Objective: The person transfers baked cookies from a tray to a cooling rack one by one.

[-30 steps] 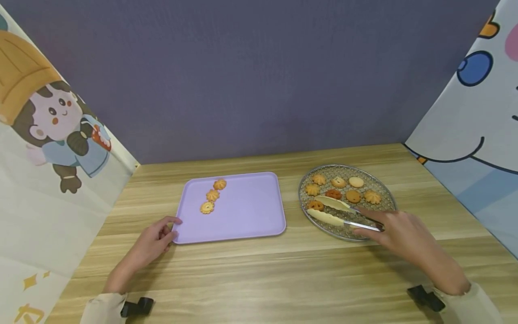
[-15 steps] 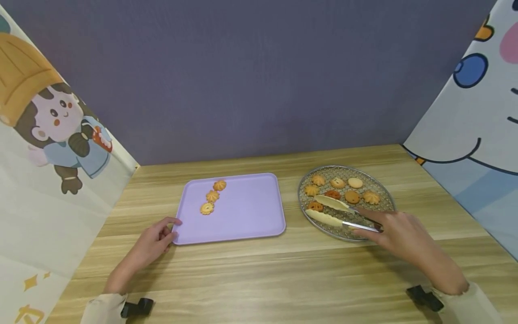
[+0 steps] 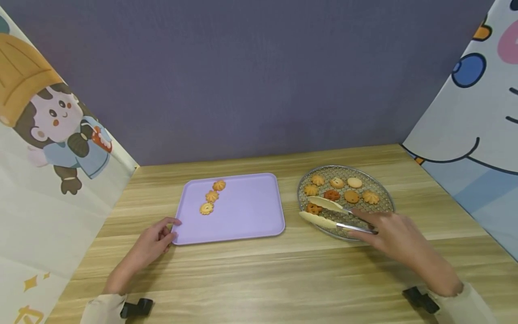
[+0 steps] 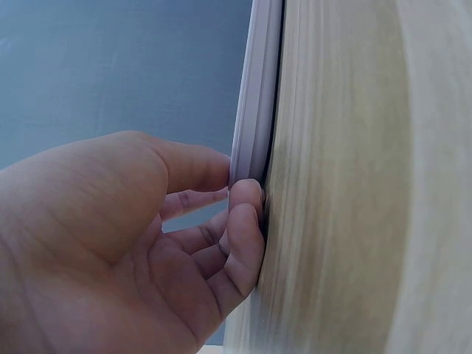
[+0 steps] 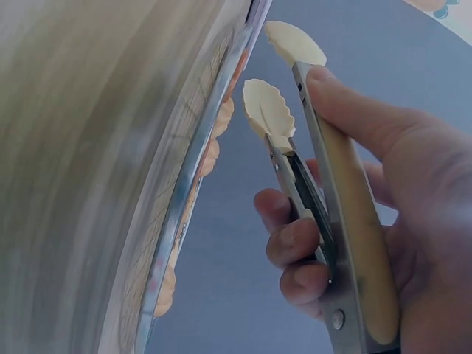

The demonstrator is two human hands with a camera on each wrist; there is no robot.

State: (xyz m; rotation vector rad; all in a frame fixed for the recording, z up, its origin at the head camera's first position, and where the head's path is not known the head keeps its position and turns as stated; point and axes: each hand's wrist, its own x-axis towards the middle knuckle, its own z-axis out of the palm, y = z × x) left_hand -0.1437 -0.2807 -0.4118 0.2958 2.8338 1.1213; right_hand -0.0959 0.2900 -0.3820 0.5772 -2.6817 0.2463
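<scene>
My left hand (image 3: 153,240) grips the near left corner of a lilac tray (image 3: 251,220); in the left wrist view, thumb and fingers meet at its rim (image 4: 254,110). Three cookies (image 3: 212,196) lie in a slanting row on that tray. My right hand (image 3: 394,234) holds tongs (image 5: 335,214) with cream scalloped tips. Spread apart, the tips reach over the left side of a round wire-mesh tray (image 3: 386,198), either side of a brown pretzel-shaped cookie (image 3: 314,208). The right wrist view shows the tips raised over the cookies, with nothing between them.
Several other cookies lie on the round tray, among them a reddish-brown one (image 3: 332,195), a pale round one (image 3: 355,182) and a ridged one (image 3: 370,197). A dark wall panel (image 3: 259,81) stands behind the wooden table (image 3: 259,279), with printed panels at both sides.
My right hand has shifted slightly left with the tongs, bringing the tips toward the round tray's left rim. The left hand and the cookies stay in place.
</scene>
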